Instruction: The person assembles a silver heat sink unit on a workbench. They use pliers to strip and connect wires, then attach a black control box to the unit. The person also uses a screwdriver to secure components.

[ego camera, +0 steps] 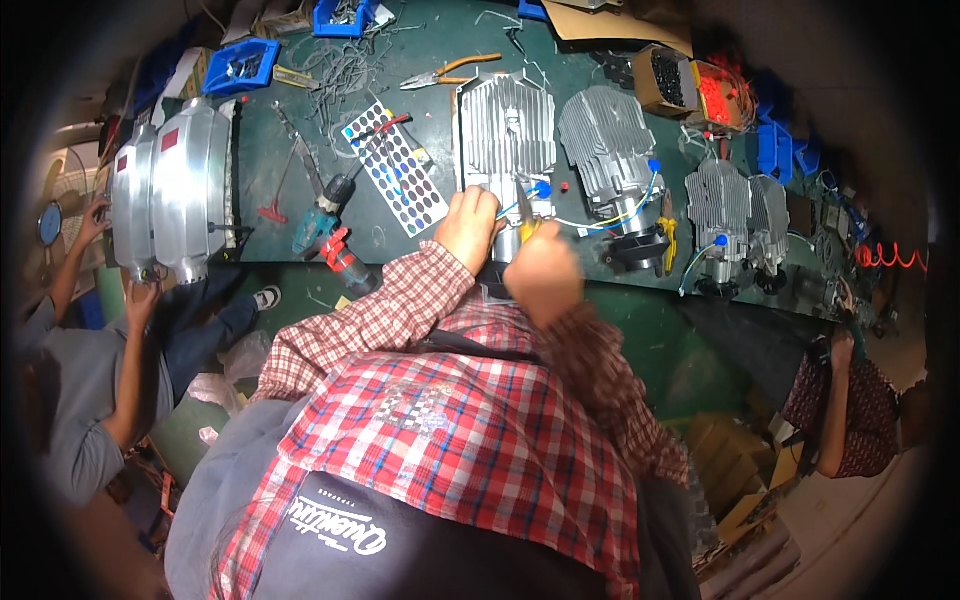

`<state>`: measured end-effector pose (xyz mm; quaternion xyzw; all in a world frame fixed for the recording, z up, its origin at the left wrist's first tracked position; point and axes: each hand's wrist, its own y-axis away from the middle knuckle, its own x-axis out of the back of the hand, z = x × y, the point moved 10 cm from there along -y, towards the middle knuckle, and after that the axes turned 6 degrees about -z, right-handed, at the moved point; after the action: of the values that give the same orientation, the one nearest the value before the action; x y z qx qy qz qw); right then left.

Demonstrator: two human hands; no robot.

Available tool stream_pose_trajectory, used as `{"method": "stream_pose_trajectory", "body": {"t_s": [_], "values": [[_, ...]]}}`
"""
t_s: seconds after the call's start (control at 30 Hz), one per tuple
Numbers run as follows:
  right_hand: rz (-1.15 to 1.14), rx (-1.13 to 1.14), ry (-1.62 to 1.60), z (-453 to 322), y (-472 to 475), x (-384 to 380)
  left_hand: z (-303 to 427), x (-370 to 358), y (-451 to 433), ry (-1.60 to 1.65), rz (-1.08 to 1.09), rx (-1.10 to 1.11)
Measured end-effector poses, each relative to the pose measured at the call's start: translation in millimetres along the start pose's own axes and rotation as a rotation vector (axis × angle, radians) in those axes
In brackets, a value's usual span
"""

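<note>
A finned cast-metal lamp housing (510,127) lies on the green bench top in front of me, its cylindrical neck towards my body. My left hand (469,229) rests on the lower left of this housing, fingers curled over its edge by the wires. In my right hand (546,271), blurred, is a yellow-handled tool (527,217) with a dark metal tip, probably pliers. Its tip points away from me, over the housing beside a blue round cable fitting (541,190). Blue and white wires (570,223) run from there towards the right. My fingers hide part of the neck.
A second finned housing (609,142) lies to the right, with yellow-handled pliers (667,234) near it. A cordless drill (322,217), a sheet of round stickers (394,169) and orange-handled pliers (450,73) lie leftward. Co-workers stand on both sides; one touches silver housings (191,187).
</note>
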<state>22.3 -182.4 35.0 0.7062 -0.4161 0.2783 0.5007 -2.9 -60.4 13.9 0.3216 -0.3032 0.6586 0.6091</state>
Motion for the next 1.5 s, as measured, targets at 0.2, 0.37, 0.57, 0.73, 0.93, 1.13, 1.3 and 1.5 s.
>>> {"method": "stream_pose_trajectory", "body": {"t_s": [0.2, 0.37, 0.57, 0.73, 0.93, 1.13, 1.3, 1.5], "values": [[0.057, 0.082, 0.085, -21.8, 4.9, 61.4, -1.2, -0.4, 3.9, 0.001, -0.039, -0.005], [0.309, 0.457, 0.55, -27.0, -9.3, 77.5, 1.5, 10.6, -3.1, 0.004, -0.064, 0.007], [0.344, 0.779, 0.864, -41.8, -26.3, 83.8, 2.9, 9.8, -7.0, -0.011, -0.088, 0.06], [0.23, 0.775, 0.935, -55.0, -35.6, 84.6, 1.8, 12.3, -3.2, -0.016, -0.043, 0.113], [0.239, 0.75, 0.973, -48.6, -41.3, 71.2, 14.5, 15.5, 1.3, -0.116, 0.03, 0.089], [0.133, 0.537, 1.102, -43.2, -51.6, 54.2, 23.2, 3.3, 0.7, -0.145, 0.079, -0.058], [0.221, 0.519, 1.32, -59.6, -35.6, 44.3, 21.1, 6.3, 2.4, -0.077, 0.134, -0.093], [-0.495, 0.308, 1.048, -73.6, -42.7, 43.0, 19.9, 8.5, 3.3, 0.014, 0.182, -0.135]]}}
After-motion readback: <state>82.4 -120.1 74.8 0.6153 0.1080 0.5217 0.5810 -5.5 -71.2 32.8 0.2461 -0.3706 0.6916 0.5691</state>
